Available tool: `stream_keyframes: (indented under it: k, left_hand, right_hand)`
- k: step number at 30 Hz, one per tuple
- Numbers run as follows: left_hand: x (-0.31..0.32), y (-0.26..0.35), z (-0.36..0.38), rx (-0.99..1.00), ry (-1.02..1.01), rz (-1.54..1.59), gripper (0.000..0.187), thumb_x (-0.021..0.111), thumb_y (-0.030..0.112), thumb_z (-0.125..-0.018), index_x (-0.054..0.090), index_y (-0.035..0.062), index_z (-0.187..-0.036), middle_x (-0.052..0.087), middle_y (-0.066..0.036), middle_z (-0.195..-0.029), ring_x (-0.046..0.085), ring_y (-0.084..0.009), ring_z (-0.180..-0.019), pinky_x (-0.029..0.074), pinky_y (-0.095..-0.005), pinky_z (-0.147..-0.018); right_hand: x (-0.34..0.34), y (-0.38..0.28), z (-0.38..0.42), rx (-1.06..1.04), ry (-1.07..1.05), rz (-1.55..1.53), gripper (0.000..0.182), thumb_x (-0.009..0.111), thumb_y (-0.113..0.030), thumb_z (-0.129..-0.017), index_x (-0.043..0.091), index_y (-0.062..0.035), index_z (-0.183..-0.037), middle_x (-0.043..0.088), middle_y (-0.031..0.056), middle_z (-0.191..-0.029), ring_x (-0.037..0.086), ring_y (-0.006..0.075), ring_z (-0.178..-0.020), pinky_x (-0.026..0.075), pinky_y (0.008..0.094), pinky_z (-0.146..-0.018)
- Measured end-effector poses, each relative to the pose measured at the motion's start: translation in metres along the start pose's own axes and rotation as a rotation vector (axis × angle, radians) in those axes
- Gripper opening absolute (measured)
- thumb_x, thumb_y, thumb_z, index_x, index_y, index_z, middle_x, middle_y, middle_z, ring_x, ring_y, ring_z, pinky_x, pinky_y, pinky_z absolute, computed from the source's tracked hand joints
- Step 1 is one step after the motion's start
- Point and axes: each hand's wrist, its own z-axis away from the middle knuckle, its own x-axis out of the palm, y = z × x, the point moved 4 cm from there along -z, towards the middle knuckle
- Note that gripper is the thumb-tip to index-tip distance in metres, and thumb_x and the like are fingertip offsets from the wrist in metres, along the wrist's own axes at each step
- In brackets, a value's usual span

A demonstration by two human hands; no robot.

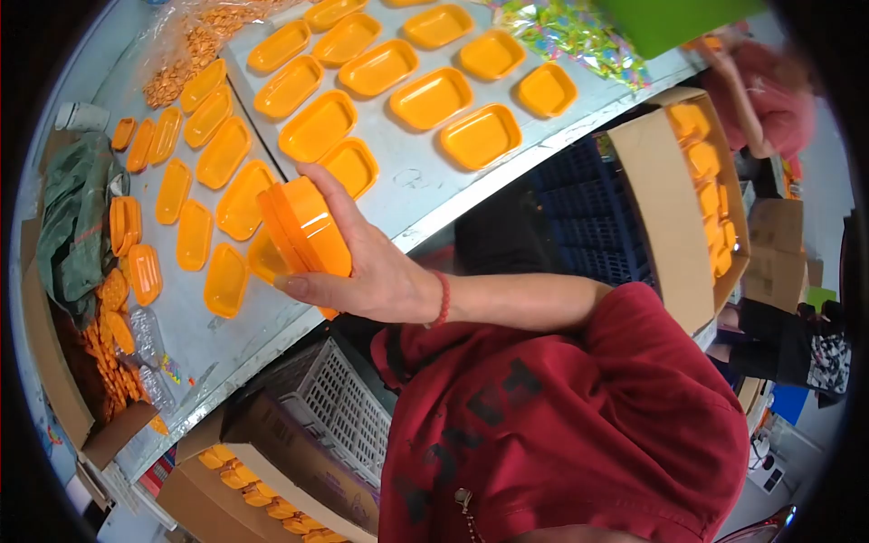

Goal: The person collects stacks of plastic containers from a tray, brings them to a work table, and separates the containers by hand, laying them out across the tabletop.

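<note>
My right hand, a red cord bracelet at its wrist, reaches over the table edge. Its thumb and fingers are wrapped round an orange plastic box, which is tilted and shows layered rims along its left side. Just beyond the fingers lies a shallow orange tray, and another orange tray is partly hidden behind the held box. Rows of similar open trays, such as a larger tray, cover the grey table. My left hand is out of sight.
Small orange pieces in clear plastic and colourful wrappers lie at the far side. A green bag and a carton stand left. Below the edge are a grey crate and a box of orange containers. Another person is upper right.
</note>
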Motion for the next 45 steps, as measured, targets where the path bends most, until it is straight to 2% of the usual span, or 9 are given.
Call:
stream_keyframes:
  k: [9,20,22,24,29,36,38,41,45]
  left_hand:
    - [-0.019,-0.032,0.017,0.016,-0.037,-0.451,0.019,0.051,0.010,-0.080,0.055,0.0002,-0.096,0.057,-0.008,-0.090,0.052,-0.0166,-0.082,0.044,-0.0246,-0.071]
    - [-0.189,-0.020,-0.039,0.123,0.184,-1.427,0.023,0.050,0.009,-0.079,0.055,-0.0020,-0.099,0.057,-0.010,-0.088,0.054,-0.0183,-0.084,0.044,-0.0275,-0.075]
    - [-0.109,-0.085,-0.025,-0.310,-0.171,-0.469,0.023,0.056,0.017,-0.081,0.056,-0.0012,-0.095,0.058,-0.015,-0.092,0.054,-0.0277,-0.088,0.043,-0.0343,-0.078]
    - [-0.098,-0.176,0.027,-0.102,-0.198,-0.761,0.035,0.064,0.023,-0.076,0.055,-0.0052,-0.096,0.057,-0.020,-0.089,0.054,-0.0336,-0.088,0.043,-0.0386,-0.078]
    - [-0.112,-0.294,0.083,-0.282,-0.336,-1.077,0.057,0.068,0.039,-0.068,0.050,-0.0015,-0.104,0.054,-0.019,-0.096,0.050,-0.0355,-0.091,0.040,-0.0440,-0.079]
    - [-0.107,-0.289,0.096,-0.329,-0.285,-0.970,0.053,0.070,0.037,-0.065,0.047,0.0024,-0.097,0.051,-0.016,-0.095,0.049,-0.0347,-0.089,0.039,-0.0448,-0.077]
    - [-0.108,-0.244,0.081,-0.032,-0.058,-0.744,0.049,0.073,0.028,-0.064,0.047,0.0021,-0.096,0.049,-0.015,-0.094,0.048,-0.0343,-0.087,0.039,-0.0448,-0.075]
    - [-0.118,-0.232,0.036,-0.137,0.128,-0.705,0.044,0.074,0.021,-0.064,0.047,0.0023,-0.093,0.048,-0.015,-0.094,0.048,-0.0342,-0.089,0.039,-0.0445,-0.075]
    - [-0.110,-0.275,-0.019,-0.011,0.005,-0.718,0.040,0.070,0.028,-0.070,0.050,0.0020,-0.093,0.048,-0.016,-0.098,0.047,-0.0355,-0.093,0.038,-0.0459,-0.078]
  right_hand:
    - [-0.004,0.004,0.001,-0.047,0.030,0.093,0.085,0.065,-0.010,-0.073,0.008,-0.0047,-0.136,0.038,0.0085,-0.123,0.040,0.0155,-0.110,0.034,0.0270,-0.091]
    - [-0.016,0.017,-0.010,0.033,0.045,-0.191,0.074,0.056,-0.013,-0.080,0.010,-0.0045,-0.137,0.033,0.0109,-0.130,0.036,0.0192,-0.118,0.028,0.0302,-0.099]
    - [-0.017,0.021,-0.009,0.044,0.024,-0.211,0.074,0.055,-0.016,-0.080,0.010,-0.0044,-0.137,0.033,0.0111,-0.130,0.035,0.0195,-0.119,0.028,0.0304,-0.100]
    - [-0.021,0.025,-0.012,0.071,0.056,-0.125,0.073,0.054,-0.022,-0.082,0.010,-0.0042,-0.137,0.032,0.0115,-0.131,0.034,0.0200,-0.119,0.027,0.0308,-0.100]
    - [-0.018,0.035,-0.013,0.146,0.036,-0.090,0.077,0.056,-0.031,-0.081,0.011,-0.0039,-0.137,0.031,0.0116,-0.131,0.034,0.0207,-0.120,0.027,0.0316,-0.100]
    - [-0.004,0.039,-0.022,0.184,0.000,-0.039,0.084,0.058,-0.040,-0.079,0.010,-0.0038,-0.137,0.032,0.0116,-0.129,0.035,0.0211,-0.119,0.028,0.0317,-0.100]
    - [-0.001,0.040,-0.028,0.177,-0.005,-0.041,0.085,0.058,-0.041,-0.079,0.009,-0.0038,-0.137,0.032,0.0117,-0.129,0.035,0.0210,-0.118,0.028,0.0318,-0.099]
    - [0.004,0.042,-0.028,0.203,-0.022,-0.048,0.086,0.058,-0.041,-0.078,0.008,-0.0042,-0.137,0.033,0.0116,-0.128,0.035,0.0209,-0.118,0.029,0.0318,-0.099]
    - [0.018,0.039,-0.031,0.177,-0.050,-0.056,0.086,0.059,-0.040,-0.079,0.007,-0.0047,-0.137,0.033,0.0115,-0.128,0.036,0.0208,-0.117,0.029,0.0320,-0.099]
